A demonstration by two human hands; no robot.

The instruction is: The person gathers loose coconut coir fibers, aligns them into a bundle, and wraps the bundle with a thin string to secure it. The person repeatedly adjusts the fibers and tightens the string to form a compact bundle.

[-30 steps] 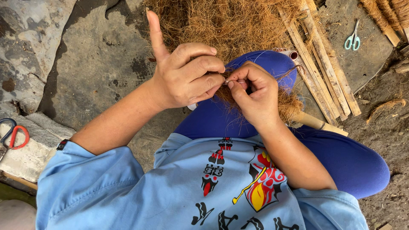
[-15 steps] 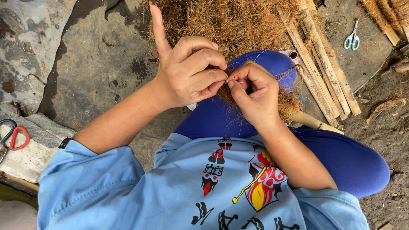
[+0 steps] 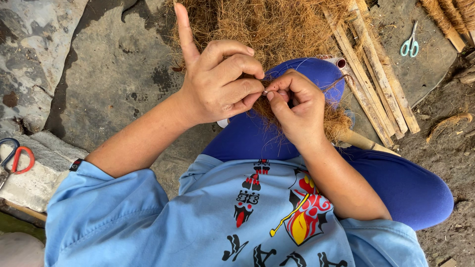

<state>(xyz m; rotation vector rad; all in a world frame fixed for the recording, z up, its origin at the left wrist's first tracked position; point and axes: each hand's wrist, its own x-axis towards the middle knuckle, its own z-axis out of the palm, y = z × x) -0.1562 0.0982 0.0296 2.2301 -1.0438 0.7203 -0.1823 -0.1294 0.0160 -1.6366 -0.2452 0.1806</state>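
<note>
At centre frame I see the left hand (image 3: 217, 81) and right hand (image 3: 294, 106) meet fingertip to fingertip over a bundle of coconut fibre (image 3: 277, 29). The left hand is mostly curled, its thumb and bent fingers pinching a thin pale strand (image 3: 269, 92), while the index finger stands straight up toward the top edge. The right hand is closed in a tight pinch on the same strand, thumb pressed to forefinger, with brown fibre trailing below its palm.

The fibre mass fills the upper middle of the frame and rests over the person's knee, which is clad in blue trousers (image 3: 410, 188). A light blue shirt (image 3: 163, 222) with a printed design covers the lower frame.

Right of the hands, several split bamboo strips (image 3: 378, 79) lie slanted on the ground, and a thicker stick (image 3: 363, 142) pokes out from under the fibre. A pair of pale green scissors (image 3: 410, 44) lies at upper right on a grey stone floor (image 3: 99, 84). At the left edge, red-and-blue-handled scissors (image 3: 15, 155) rest on a concrete block (image 3: 29, 183). The setting looks outdoors, with bare earth at right.
</note>
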